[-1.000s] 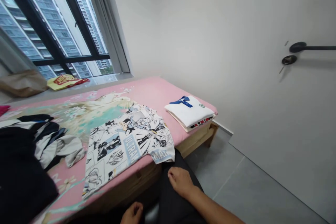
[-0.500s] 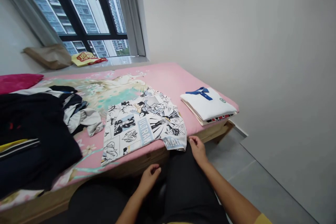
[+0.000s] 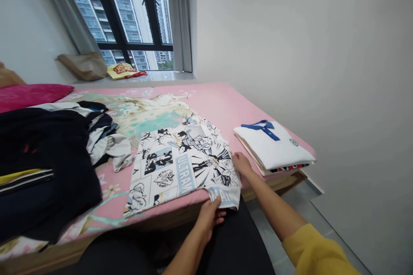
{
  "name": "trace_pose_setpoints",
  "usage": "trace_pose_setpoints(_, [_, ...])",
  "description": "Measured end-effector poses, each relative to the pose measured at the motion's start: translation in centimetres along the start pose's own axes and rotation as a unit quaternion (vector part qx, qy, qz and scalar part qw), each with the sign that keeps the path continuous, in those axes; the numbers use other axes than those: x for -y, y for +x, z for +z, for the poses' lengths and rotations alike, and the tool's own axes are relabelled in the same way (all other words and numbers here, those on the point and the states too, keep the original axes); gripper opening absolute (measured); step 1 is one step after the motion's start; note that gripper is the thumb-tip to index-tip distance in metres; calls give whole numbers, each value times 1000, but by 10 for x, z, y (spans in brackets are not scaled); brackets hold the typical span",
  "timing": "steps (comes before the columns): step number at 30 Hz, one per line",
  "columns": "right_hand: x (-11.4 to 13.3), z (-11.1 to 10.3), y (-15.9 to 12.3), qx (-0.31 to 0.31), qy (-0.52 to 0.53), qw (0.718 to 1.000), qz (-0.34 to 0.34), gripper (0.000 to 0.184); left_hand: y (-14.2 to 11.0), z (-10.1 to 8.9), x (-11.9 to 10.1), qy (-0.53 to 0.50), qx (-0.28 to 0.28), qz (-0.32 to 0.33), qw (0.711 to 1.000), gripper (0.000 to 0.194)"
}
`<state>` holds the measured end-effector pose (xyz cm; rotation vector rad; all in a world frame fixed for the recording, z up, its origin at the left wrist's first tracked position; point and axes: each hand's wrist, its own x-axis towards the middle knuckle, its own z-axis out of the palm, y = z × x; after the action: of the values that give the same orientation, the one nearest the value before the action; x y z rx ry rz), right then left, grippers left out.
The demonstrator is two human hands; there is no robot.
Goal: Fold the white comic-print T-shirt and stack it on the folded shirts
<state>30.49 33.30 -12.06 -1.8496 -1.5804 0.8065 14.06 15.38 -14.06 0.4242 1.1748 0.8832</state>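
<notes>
A white T-shirt with black-and-blue comic print lies spread flat near the bed's front edge, its near sleeve hanging over the side. My left hand is at that sleeve's hem, thumb over the cloth and fingers curled beneath. Farther up, at the shirt's right edge, my right hand pinches the fabric; its fingertips are partly hidden. Just right of that hand sits a stack of folded clothes, topped by a white polo shirt with a blue collar.
The bed has a pink patterned sheet and a wooden frame. Dark and grey clothes are heaped on the left, with a magenta pillow behind. A brown bag and a yellow bag rest on the windowsill. A wall stands right.
Both hands have moved forward onto the T-shirt: the left from above my lap to the sleeve hem, the right up to the shirt's right edge. The view has shifted left.
</notes>
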Motion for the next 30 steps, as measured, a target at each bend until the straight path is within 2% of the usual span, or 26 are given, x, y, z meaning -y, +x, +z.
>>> trace_pose_setpoints(6, [19, 9, 48, 28, -40, 998, 39, 44, -5, -3, 4, -35, 11, -16, 999, 53])
trace_pose_setpoints(10, [19, 12, 64, 36, -54, 997, 46, 43, -5, -6, 7, -37, 14, -23, 999, 54])
trace_pose_setpoints(16, [9, 13, 71, 16, -86, 995, 51, 44, -5, -8, 8, -26, 11, -26, 999, 60])
trace_pose_setpoints(22, [10, 16, 77, 18, -131, 990, 50, 47, 4, -9, 18, -4, 1, -27, 1000, 66])
trace_pose_setpoints(26, [6, 17, 74, -1, -163, 985, 48, 44, 3, -11, 29, 19, -3, -10, 1000, 58])
trace_pose_setpoints(30, [0, 17, 70, 2, -187, 982, 33, 43, -12, -15, 35, 53, 0, -14, 998, 45])
